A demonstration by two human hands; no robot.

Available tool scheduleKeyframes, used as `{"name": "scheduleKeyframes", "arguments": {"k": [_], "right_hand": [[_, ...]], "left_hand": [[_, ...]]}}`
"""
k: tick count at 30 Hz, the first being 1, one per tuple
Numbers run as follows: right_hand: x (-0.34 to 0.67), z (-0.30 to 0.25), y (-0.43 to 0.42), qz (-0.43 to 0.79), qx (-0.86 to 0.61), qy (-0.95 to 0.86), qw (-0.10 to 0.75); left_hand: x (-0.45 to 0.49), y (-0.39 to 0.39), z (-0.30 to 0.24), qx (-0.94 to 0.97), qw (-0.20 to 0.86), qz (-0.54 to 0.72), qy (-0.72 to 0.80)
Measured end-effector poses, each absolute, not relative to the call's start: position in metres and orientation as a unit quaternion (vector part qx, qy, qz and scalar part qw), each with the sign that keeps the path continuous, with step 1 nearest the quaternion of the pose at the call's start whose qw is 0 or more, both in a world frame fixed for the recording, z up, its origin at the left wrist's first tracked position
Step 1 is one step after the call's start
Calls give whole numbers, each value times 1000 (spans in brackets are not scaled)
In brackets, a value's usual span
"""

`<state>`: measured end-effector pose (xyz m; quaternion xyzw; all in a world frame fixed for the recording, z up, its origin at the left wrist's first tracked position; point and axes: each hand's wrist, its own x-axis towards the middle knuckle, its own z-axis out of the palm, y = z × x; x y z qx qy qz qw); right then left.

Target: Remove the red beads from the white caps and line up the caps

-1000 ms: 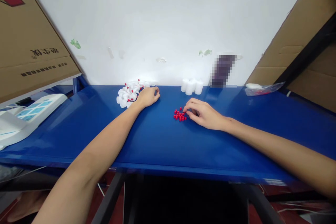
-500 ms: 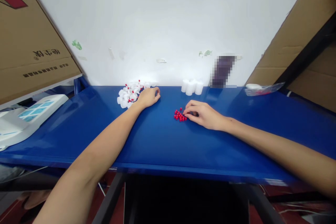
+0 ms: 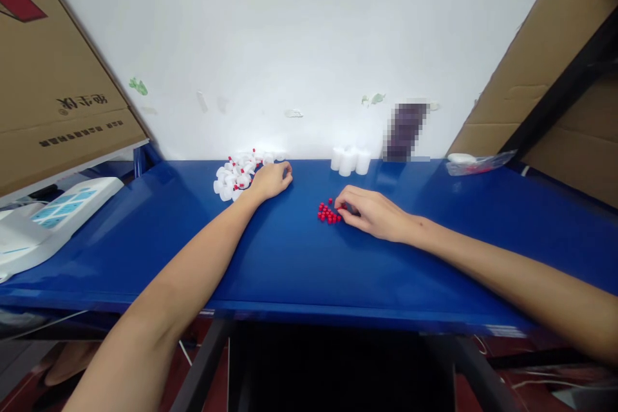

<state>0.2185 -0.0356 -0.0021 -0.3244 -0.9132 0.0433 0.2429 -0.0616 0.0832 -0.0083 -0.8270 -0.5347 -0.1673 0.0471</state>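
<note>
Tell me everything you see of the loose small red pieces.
The small red pieces look short, stubby and slightly glossy, perhaps plastic. They lie loosely clustered on the blue table, seemingly in one layer, many close together, one a little apart at the far side. The right hand is at their right edge; whether it pinches one is too small to tell.

Can't tell if my right fingers point(image 3: 346, 193) have any red bits point(image 3: 330, 219) pinched (they're tiny lol). My left wrist point(image 3: 258, 188) hides some of the white pile point(image 3: 224, 193), the left edge crops the white gadget point(image 3: 19, 230), and the dark wall patch point(image 3: 405, 132) is just pixels.
</note>
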Motion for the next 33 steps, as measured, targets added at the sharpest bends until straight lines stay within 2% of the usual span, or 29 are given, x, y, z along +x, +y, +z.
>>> {"name": "scheduleKeyframes", "arguments": {"k": [4,7,16,33], "right_hand": [[221,-10,-32,72,-332,-881,329],[221,-11,-32,71,-326,-876,348],[219,-9,-32,81,-332,-892,296],[220,-9,-29,102,-320,-891,306]], "left_hand": [[-61,83,-8,-824,41,-170,-538],[-60,82,-7,-826,39,-167,-537],[-61,83,-9,-822,51,-163,-544],[-60,85,-10,-821,52,-157,-546]]}}
